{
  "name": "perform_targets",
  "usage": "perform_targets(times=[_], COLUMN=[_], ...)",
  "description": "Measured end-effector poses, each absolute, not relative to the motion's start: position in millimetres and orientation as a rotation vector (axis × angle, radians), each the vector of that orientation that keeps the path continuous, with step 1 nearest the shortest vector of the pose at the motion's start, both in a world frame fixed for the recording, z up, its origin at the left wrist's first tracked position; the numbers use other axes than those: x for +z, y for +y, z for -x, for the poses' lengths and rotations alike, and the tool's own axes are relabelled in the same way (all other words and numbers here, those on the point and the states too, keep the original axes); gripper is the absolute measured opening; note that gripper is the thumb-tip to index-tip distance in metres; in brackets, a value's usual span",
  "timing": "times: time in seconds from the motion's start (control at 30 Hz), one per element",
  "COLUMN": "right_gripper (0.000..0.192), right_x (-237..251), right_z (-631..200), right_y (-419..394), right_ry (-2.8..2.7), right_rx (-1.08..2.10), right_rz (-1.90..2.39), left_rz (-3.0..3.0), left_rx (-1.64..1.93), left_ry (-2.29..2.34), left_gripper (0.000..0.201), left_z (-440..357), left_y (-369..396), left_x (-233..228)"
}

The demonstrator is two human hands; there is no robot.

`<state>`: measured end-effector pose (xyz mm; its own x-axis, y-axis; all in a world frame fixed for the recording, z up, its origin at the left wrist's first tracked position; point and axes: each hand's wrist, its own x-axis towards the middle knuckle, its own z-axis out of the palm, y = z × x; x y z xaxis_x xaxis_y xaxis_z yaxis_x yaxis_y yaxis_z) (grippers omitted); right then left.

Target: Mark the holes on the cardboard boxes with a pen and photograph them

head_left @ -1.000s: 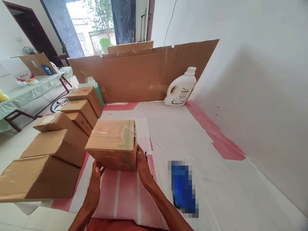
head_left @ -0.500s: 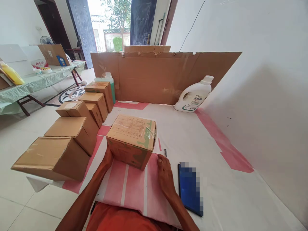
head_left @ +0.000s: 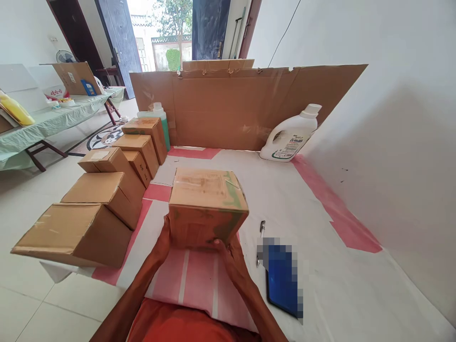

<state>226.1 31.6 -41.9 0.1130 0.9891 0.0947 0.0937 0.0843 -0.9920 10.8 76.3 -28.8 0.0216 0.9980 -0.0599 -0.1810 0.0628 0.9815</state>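
A brown cardboard box (head_left: 206, 221) with green printing and clear tape sits between my two hands, over the red and white cloth. Its near face is turned towards me. My left hand (head_left: 164, 240) grips its lower left side, with most of the fingers hidden behind the cardboard. At the lower right corner, my right hand (head_left: 230, 254) holds it, thumb on the near face and the other fingers out of sight at the side. Whether the box rests on the cloth or is slightly lifted, I cannot tell.
Several closed cardboard boxes (head_left: 96, 190) line the table's left edge. A pen (head_left: 262, 228) and a dark blue tablet-like object (head_left: 283, 280), partly pixelated, lie at right. Behind stand a white detergent jug (head_left: 290, 135), a green-liquid bottle (head_left: 166, 133) and a cardboard panel (head_left: 213, 109).
My right hand has moved in from the right and taken hold of the box. The box has shifted right and turned, its near face now squarer to me. The pen is now more exposed.
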Motion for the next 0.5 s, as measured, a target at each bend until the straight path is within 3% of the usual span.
perform_targets(times=[0.17, 0.5], right_gripper=[0.069, 0.068], right_x=[-15.1, -1.1], right_z=[-250.0, -247.3], right_y=[16.5, 7.4], right_ry=[-1.176, -1.196], right_rx=[1.038, 1.106], right_rz=[1.351, 1.417], left_rz=[-1.388, -1.352], left_rx=[1.098, 1.021], left_ry=[1.258, 1.278], left_gripper=[0.080, 0.079], left_z=[-4.7, 1.9], left_y=[35.7, 24.5], left_x=[-11.4, -26.9])
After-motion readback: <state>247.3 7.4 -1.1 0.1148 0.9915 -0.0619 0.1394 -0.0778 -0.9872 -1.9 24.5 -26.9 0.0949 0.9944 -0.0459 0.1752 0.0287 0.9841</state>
